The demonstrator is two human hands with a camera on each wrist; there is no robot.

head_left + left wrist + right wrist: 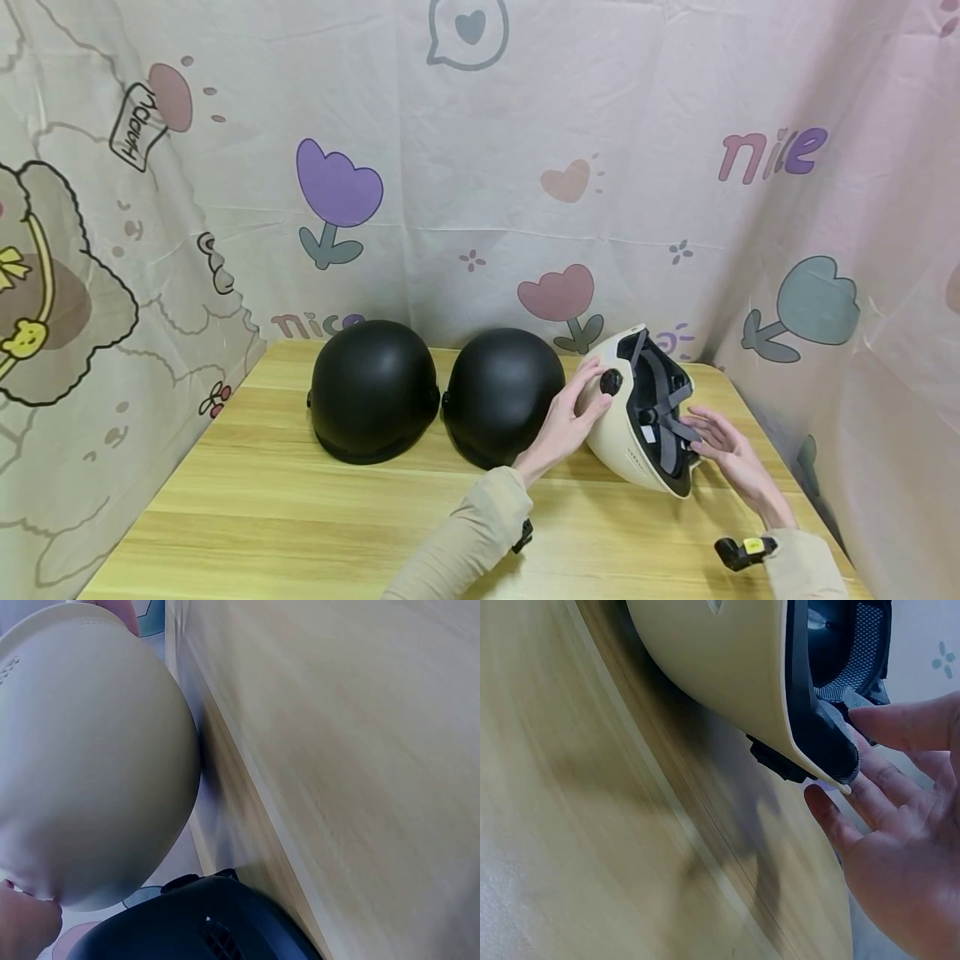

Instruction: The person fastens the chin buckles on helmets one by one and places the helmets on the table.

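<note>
A cream-white helmet (626,433) is tipped on its side at the right of the table, its dark padded inside and grey chin straps (667,408) facing right. My left hand (562,421) holds the shell's left side, close to a round black side fitting (611,382). Across from it, my right hand (731,458) grips the rim by the straps. In the right wrist view its thumb (907,724) lies at the strap and the other fingers reach behind the rim. The left wrist view shows mostly the smooth outer shell (97,750).
Two black helmets stand dome-up to the left, one in the middle (504,396) near my left forearm and one farther left (375,392). They rest on a wood-grain table (300,525). A printed cloth (465,150) hangs behind and along both sides.
</note>
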